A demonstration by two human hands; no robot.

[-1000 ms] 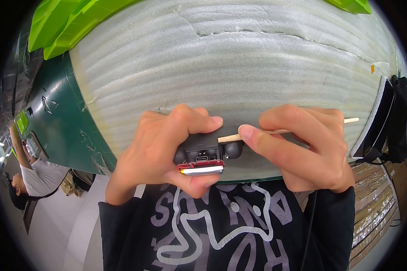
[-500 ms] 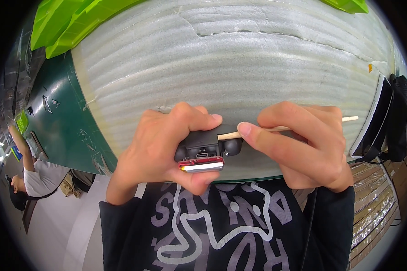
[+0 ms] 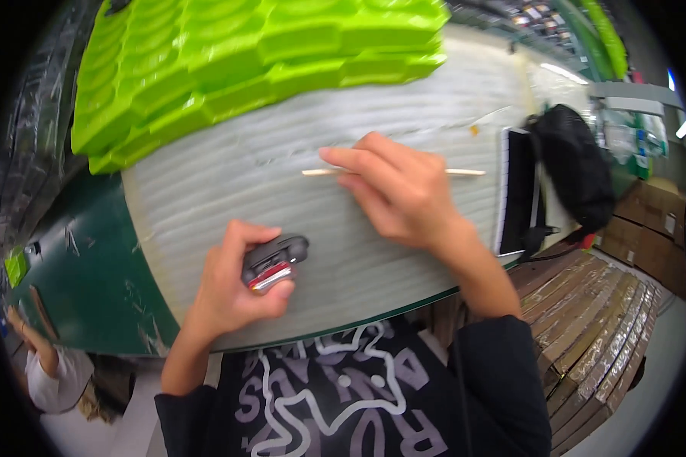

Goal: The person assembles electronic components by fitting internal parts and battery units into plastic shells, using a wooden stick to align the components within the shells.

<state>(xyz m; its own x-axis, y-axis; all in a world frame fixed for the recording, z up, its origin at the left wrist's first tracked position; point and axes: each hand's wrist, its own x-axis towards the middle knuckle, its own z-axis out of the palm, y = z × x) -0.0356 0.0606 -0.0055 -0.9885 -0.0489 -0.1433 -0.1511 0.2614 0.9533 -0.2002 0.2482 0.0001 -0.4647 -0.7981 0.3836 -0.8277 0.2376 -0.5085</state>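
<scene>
My left hand [image 3: 232, 282] grips a small dark-grey device [image 3: 288, 250] with rounded ends, near the front of the padded table. A red-edged part with a silvery block [image 3: 272, 279] shows on its near side, beside my thumb. Farther right and forward, my right hand [image 3: 400, 186] reaches over a thin pale wooden stick [image 3: 467, 172]. Its index finger and thumb are apart, on either side of the stick, which seems to lie on the mat. The hand covers the stick's middle, and motion blurs the fingers slightly.
Stacked bright-green molded trays [image 3: 282, 46] fill the table's far left. A whitish foam mat [image 3: 206, 190] covers the tabletop. On the right are a dark flat panel [image 3: 517, 190] and a black bag [image 3: 575, 171]. Flattened cartons [image 3: 587, 327] stand lower right; another person [image 3: 57, 377] is lower left.
My right hand has moved away from the device, forward with the stick, and its pinch has loosened. My left hand still holds the device, now farther left. The view has shifted, showing more green trays.
</scene>
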